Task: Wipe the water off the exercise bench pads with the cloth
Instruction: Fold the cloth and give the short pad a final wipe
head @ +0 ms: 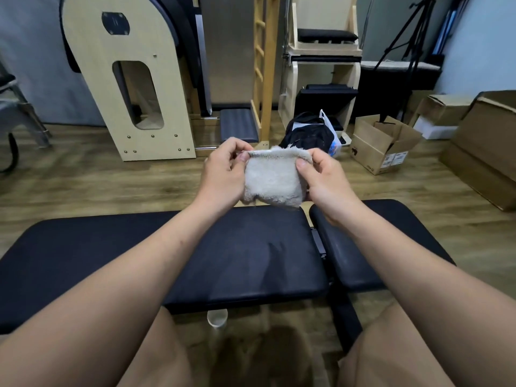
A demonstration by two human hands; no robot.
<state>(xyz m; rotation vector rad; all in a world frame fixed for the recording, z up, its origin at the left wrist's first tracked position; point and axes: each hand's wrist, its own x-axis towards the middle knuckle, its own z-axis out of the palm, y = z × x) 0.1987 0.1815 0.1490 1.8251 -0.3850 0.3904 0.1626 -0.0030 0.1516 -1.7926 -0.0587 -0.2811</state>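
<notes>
Two hands hold one small cloth up in the air. The left hand pinches the top left corner between thumb and fingers. The right hand pinches the top right corner the same way. The cloth is pale grey and fluffy, and it hangs down flat between the hands. It is over the far edge of the long pad of the bench. I cannot tell if its bottom edge touches the pad. The long pad is black, with faint dull smears on it. Just beside it, on the right, is a short pad, also black, with a thin gap between them.

Under the near edge of the long pad a clear cup stands on the wood floor. I cannot tell if anything is in it. Past the cloth lies a black bag with a white plastic bag leaning on it. To the right of them sits an open cardboard box. Its flaps stand up, and what is inside is hidden. It has white stickers and a black mark on its side, too small to read. More brown boxes stand far right. A tall wooden frame with a round top stands at the back left. A wooden ladder is in the middle, and a black tripod is at the back right.
</notes>
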